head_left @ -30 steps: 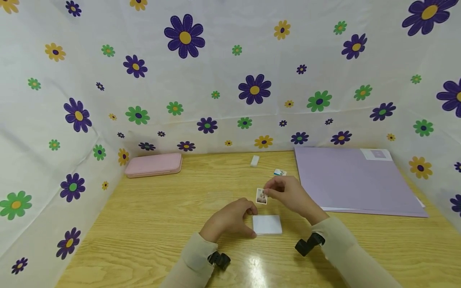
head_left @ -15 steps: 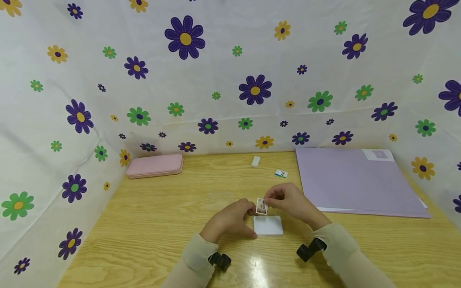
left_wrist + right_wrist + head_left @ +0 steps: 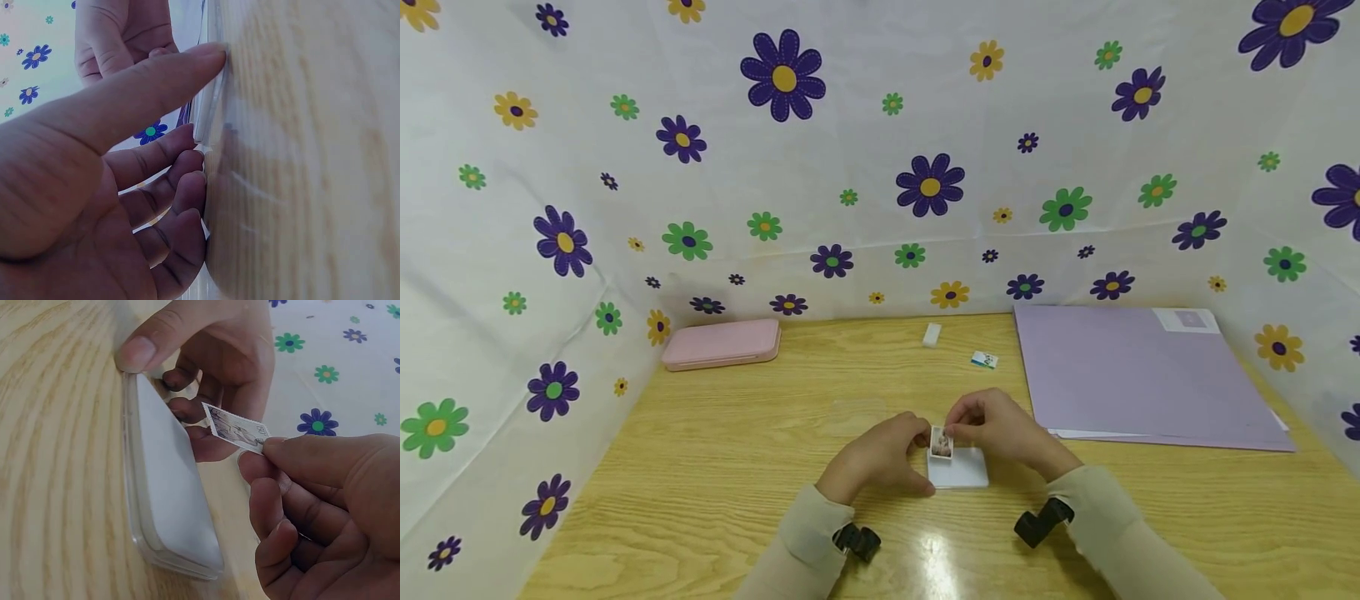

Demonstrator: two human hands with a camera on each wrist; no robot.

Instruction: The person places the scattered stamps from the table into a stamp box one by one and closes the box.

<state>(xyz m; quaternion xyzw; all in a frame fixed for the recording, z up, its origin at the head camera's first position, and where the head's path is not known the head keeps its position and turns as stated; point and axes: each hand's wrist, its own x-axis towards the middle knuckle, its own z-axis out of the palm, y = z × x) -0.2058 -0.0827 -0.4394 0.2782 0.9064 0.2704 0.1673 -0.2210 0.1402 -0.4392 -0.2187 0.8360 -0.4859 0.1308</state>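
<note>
In the head view, my right hand [image 3: 996,425] pinches a postage stamp [image 3: 942,442] between thumb and forefinger. The stamp has perforated white edges and a brownish picture, as the right wrist view shows. Below it lies a flat white stack in a clear case [image 3: 178,487], and the stamp overlaps its far left part in the head view. My left hand [image 3: 883,457] steadies the case at its left end, thumb [image 3: 137,353] at the near corner and forefinger around the far one. The left wrist view shows the case [image 3: 206,106] edge-on between thumb and forefinger.
A small blue-and-white packet [image 3: 984,359] and a white block [image 3: 932,335] lie farther back. A purple folder [image 3: 1150,375] covers the back right, and a pink case [image 3: 722,343] stands at the back left. A thin clear sheet [image 3: 857,414] lies left of centre. Flowered cloth surrounds the table.
My right hand has brought the stamp nearer to me and slightly left, from beyond the white stack to over its far left edge. The left hand has stayed in place.
</note>
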